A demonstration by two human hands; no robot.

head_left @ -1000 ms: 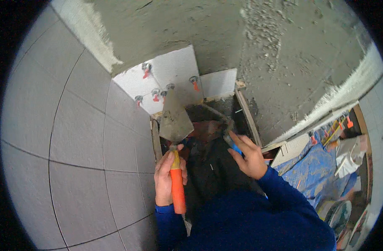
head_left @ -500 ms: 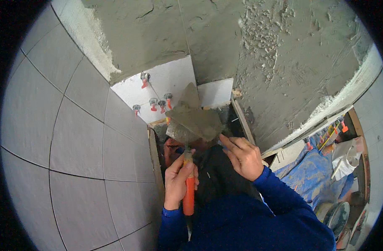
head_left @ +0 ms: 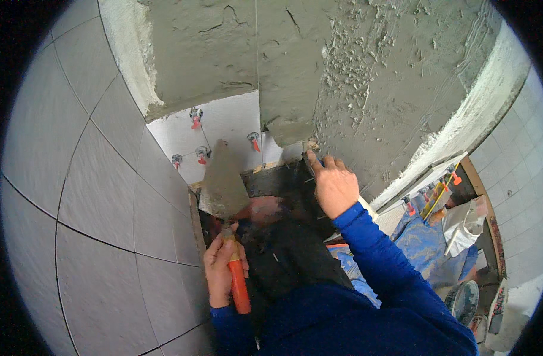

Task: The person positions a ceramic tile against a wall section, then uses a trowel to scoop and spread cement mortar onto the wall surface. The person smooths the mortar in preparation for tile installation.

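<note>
My left hand (head_left: 224,267) is closed round the orange handle of a pointed trowel (head_left: 227,187). Its mortar-smeared blade points up in front of the white tile (head_left: 173,133), covering part of that tile's lower edge. Up and to the right, my right hand (head_left: 335,184) is closed, fingertips bent at the right end of a small white tile (head_left: 271,151). Just above those fingertips, a flat grey mortar-coated shape (head_left: 289,130) overlaps the small tile. What the fingers grip is mostly hidden beneath them. Red-tabbed levelling clips (head_left: 196,118) stand along the white tile's edges.
Wet grey mortar (head_left: 218,53) coats the wall ahead, rough toward the right. Large grey tiles (head_left: 99,178) cover the left wall. On the right lie a blue sheet (head_left: 414,249), a white bag (head_left: 464,225) and a round container (head_left: 463,302). A dark recess (head_left: 277,181) lies below the white tiles.
My right hand has moved up to the small tile, and the grey mortar-coated shape has gone up with it. The trowel in my left hand has shifted left and down, apart from that shape.
</note>
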